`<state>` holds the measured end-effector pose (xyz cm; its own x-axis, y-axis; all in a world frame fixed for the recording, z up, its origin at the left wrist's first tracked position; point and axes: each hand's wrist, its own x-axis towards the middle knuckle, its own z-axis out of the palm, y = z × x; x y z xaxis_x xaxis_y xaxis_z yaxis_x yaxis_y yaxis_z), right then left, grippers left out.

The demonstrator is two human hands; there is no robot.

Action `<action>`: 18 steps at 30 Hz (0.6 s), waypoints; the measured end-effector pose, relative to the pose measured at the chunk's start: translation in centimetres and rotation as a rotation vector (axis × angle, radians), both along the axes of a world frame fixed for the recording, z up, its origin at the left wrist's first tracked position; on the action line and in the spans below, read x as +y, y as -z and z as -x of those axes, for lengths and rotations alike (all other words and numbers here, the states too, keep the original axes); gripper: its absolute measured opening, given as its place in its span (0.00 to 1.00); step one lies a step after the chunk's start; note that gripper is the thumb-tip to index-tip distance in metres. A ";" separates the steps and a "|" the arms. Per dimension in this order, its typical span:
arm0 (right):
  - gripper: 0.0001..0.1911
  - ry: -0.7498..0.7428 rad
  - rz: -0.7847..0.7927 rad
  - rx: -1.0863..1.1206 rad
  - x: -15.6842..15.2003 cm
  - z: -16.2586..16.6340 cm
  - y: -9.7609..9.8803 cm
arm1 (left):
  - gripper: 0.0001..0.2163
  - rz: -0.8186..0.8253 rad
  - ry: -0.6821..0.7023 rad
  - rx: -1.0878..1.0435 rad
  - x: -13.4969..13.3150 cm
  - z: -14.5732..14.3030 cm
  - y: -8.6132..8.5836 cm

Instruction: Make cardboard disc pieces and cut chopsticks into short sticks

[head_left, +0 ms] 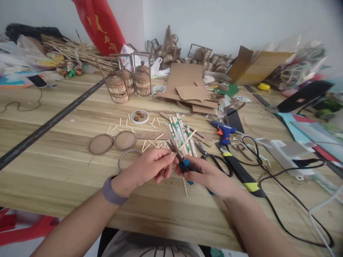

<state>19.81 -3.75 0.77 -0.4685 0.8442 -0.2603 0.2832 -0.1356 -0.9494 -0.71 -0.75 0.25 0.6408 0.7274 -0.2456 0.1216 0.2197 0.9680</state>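
My right hand (pixel 207 175) is closed around blue-handled pliers (pixel 184 163), their jaws pointing up-left. My left hand (pixel 151 166), with a purple band on its wrist, is closed on a thin wooden stick (pixel 187 140) held against the pliers' jaws. Both hands meet just above the wooden table (pixel 53 167) near its front edge. Packs of wrapped chopsticks (pixel 180 132) lie right behind the hands. Short cut stick pieces (pixel 150 142) are scattered beside them.
Two round cardboard discs (pixel 114 142) and a ring (pixel 128 157) lie to the left. Scissors (pixel 214 157), a blue glue gun (pixel 223 130), a yellow-black knife (pixel 241 173) and a black cable (pixel 281 171) lie to the right. Woven lantern models (pixel 128 84) and cardboard sheets (pixel 187 85) stand behind.
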 end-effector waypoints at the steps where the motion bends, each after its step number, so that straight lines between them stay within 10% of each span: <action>1: 0.15 -0.004 -0.008 -0.007 0.0 0.0 0.1 | 0.16 0.005 0.000 0.000 0.0 0.0 0.0; 18: 0.08 -0.019 -0.111 -0.110 0.0 0.4 -0.1 | 0.15 -0.063 0.026 0.057 0.0 0.1 0.1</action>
